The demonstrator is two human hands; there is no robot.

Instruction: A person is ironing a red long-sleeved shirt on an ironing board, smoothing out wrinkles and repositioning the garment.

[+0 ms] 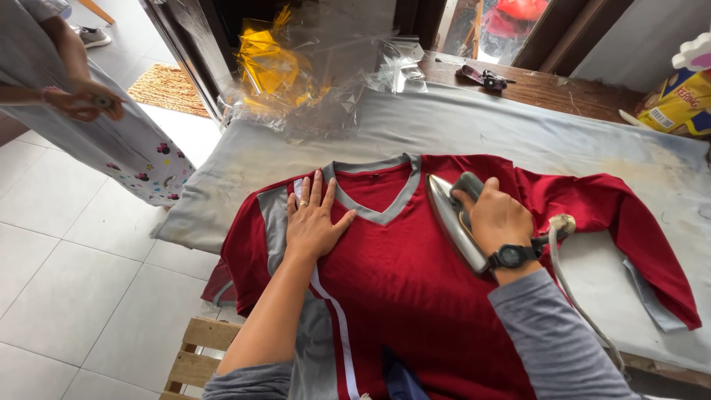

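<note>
A red long-sleeved shirt (415, 274) with a grey V-neck collar and grey and white side stripes lies flat on a grey padded ironing cloth (518, 133). My left hand (315, 218) rests flat on the shirt's left chest, fingers spread, a ring on one finger. My right hand (498, 216), with a black watch at the wrist, grips the handle of a metal clothes iron (452, 218) standing on the shirt just right of the collar. The iron's white cord (574, 296) trails down to the right.
Crumpled clear plastic bags with yellow items (296, 67) lie at the cloth's far edge. A small dark tool (483, 77) rests on the wooden table behind. A yellow packet (678, 104) sits at far right. Another person (81, 104) stands at left on the white tiled floor.
</note>
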